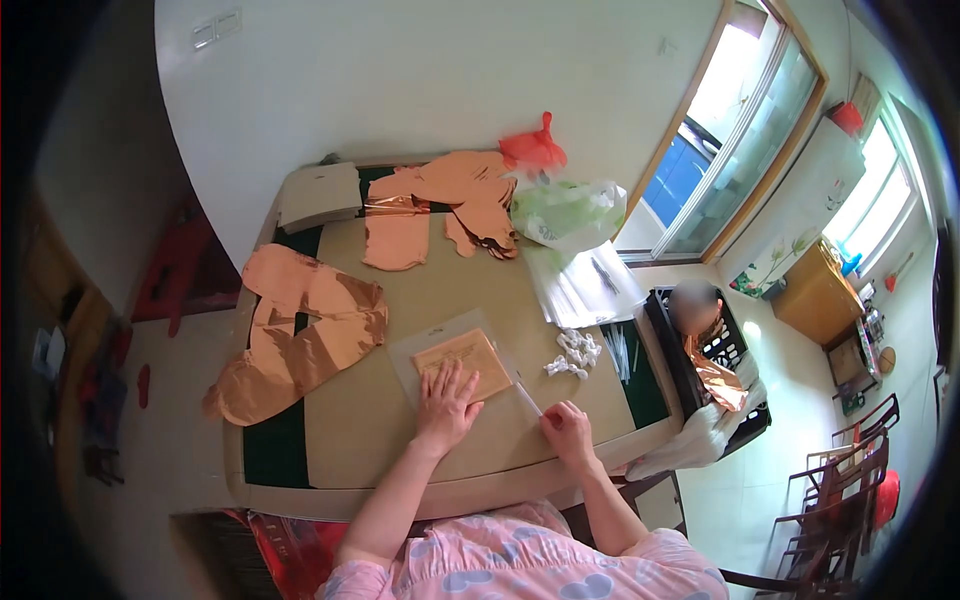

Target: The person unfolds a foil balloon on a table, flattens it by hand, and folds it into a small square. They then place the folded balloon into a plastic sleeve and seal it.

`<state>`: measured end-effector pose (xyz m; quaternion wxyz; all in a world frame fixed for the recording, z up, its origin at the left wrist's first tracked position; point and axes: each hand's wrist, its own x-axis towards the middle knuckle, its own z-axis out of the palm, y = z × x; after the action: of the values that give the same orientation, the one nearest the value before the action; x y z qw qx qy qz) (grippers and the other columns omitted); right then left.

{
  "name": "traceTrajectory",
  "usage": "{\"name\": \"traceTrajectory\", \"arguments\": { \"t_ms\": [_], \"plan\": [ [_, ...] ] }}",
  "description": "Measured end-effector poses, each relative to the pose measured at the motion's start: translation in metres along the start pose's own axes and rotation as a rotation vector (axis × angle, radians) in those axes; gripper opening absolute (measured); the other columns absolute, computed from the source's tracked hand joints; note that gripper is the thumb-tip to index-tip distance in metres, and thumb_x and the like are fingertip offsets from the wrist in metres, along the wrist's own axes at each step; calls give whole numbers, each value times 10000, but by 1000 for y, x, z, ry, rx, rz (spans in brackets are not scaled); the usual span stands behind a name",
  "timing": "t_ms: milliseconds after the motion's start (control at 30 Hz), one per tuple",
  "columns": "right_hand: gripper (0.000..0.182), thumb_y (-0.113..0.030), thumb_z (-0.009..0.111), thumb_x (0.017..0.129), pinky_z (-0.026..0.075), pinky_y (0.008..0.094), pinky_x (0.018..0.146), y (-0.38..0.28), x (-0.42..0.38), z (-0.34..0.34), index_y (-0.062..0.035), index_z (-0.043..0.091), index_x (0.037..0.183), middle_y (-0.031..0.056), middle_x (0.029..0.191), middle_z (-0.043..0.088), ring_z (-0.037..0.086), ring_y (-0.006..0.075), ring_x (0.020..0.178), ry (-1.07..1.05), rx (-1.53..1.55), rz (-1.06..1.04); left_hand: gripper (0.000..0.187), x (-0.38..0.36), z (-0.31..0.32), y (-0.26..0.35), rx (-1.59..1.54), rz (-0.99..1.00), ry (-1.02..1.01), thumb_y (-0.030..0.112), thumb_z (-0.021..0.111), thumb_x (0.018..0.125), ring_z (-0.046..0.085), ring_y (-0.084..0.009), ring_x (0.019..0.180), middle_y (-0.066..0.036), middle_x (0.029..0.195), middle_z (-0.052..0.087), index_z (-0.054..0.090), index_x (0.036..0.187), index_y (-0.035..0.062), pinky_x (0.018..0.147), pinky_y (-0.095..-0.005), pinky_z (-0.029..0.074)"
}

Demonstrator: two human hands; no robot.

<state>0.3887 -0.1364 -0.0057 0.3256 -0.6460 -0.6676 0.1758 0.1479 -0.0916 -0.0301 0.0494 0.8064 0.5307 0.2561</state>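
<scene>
My left hand (446,403) lies flat, fingers spread, on a clear plastic bag (430,345) that holds a folded rose-gold foil piece (465,357). My right hand (567,430) is closed near the table's front edge, pinching the lower end of a thin clear strip (527,398) that runs up to the bag's right edge. A small heap of white pieces (575,354) lies just right of the bag.
Rose-gold foil balloons lie in piles at the left (300,335) and at the back (445,200). A stack of clear bags (580,285), a green-white plastic bag (568,212) and a red bag (533,150) sit at the back right. Another person (700,330) is beside the table's right end.
</scene>
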Motion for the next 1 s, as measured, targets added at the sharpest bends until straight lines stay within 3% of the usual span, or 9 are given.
{"name": "traceTrajectory", "arguments": {
  "t_ms": [300, 400, 500, 833, 1000],
  "plan": [
    [106, -141, 690, 758, 460, 361, 676, -2, 2, 2, -55, 628, 760, 75, 745, 621, 616, 236, 696, 18, -4, -4, 479, -1, 10, -4, 32, -8, 49, 357, 535, 913, 299, -323, 1376, -146, 1454, 379, 496, 1351, 169, 1112, -562, 191],
    [117, -113, 689, 762, 508, 334, 629, -3, 6, 6, -13, 636, 786, 110, 758, 624, 630, 243, 670, 55, -52, -101, 470, -2, 9, -5, 45, -25, 48, 363, 524, 919, 293, -315, 1380, -141, 1456, 378, 500, 1349, 175, 1116, -560, 184],
    [109, -142, 690, 753, 462, 360, 676, -4, 6, 8, -57, 623, 744, 69, 745, 622, 615, 234, 686, 42, -35, -67, 452, -3, 10, -6, 36, -34, 50, 352, 517, 927, 295, -315, 1380, -139, 1453, 383, 507, 1342, 173, 1114, -556, 189],
    [109, -150, 683, 759, 443, 368, 693, -1, 4, 8, -61, 620, 746, 66, 737, 616, 605, 237, 689, 2, 23, -28, 408, -3, 6, -5, -11, -43, 38, 327, 494, 944, 311, -298, 1376, -130, 1438, 408, 527, 1323, 181, 1111, -539, 208],
    [117, -169, 682, 778, 408, 377, 699, -4, 15, 17, -71, 620, 762, 59, 729, 594, 580, 237, 704, 43, -3, -46, 419, -4, 6, -4, -57, 47, 16, 327, 535, 922, 345, -323, 1348, -141, 1423, 419, 536, 1309, 167, 1103, -546, 227]
  ]
}}
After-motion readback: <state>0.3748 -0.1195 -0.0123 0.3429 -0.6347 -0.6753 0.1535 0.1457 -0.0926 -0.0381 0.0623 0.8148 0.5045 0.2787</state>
